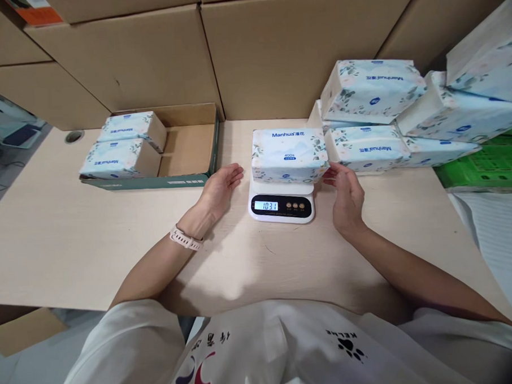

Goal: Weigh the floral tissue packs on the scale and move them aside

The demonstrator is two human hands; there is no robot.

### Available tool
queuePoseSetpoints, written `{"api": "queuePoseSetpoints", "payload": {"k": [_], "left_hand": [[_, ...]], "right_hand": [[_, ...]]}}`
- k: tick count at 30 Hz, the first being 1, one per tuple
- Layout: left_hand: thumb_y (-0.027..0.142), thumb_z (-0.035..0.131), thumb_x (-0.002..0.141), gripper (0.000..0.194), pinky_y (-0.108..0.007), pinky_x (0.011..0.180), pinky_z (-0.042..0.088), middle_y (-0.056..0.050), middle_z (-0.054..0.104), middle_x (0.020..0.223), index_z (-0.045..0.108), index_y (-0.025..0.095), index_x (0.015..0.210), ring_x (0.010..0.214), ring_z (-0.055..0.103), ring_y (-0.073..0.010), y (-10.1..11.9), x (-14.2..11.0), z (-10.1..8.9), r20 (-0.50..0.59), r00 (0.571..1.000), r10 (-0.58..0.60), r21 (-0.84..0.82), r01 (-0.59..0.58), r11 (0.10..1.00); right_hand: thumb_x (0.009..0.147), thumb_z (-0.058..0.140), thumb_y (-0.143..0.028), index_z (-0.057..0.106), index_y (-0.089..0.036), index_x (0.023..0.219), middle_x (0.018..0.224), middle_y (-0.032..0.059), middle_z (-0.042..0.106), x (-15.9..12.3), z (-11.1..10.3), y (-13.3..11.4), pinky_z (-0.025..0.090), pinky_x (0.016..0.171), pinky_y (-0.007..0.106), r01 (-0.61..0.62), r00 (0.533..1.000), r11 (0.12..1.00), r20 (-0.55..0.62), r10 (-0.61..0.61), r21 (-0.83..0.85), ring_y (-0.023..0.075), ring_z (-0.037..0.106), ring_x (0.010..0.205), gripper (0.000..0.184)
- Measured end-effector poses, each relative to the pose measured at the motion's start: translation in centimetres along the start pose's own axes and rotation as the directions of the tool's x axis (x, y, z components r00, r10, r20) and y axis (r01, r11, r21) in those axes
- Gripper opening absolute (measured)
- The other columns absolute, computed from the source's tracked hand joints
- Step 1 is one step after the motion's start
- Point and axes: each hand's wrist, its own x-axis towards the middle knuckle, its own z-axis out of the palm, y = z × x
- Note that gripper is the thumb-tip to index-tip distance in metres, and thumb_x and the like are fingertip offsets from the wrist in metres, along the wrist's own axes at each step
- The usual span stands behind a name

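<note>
the left hand (222, 188) hung with fingers slightly curled, beside a pale-blue floral tissue pack (288, 155) on the scale (281, 208), the right hand's (348, 198) fingertips near its corner, on a pale wooden table (250, 260) before stacked cartons (279, 61)

Brown cartons (313, 53) stand stacked behind a pale table (45, 224) with 1 round hole (74, 136), above a grey floor (38, 365)
</note>
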Motion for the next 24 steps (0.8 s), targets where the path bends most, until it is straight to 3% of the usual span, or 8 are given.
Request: {"api": "queuePoseSetpoints", "payload": {"k": [24], "left_hand": [[0.025,0.076,0.096,0.012,-0.043,0.139,0.045,-0.014,0.083,0.124,0.082,0.016,0.102,0.128,0.076,-0.0247,0.07,-0.03,0.09,-0.007,1.0,0.003,0.013,-0.003,1.0]], "right_hand": [[0.097,0.074,-0.08,0.082,-0.028,0.125,0.125,0.0088,0.086,0.02,0.1,0.12,0.07,0.106,0.052,0.04,0.999,0.999,-0.022,-0.039,0.03,0.0276,0.083,0.117,0.059]]}}
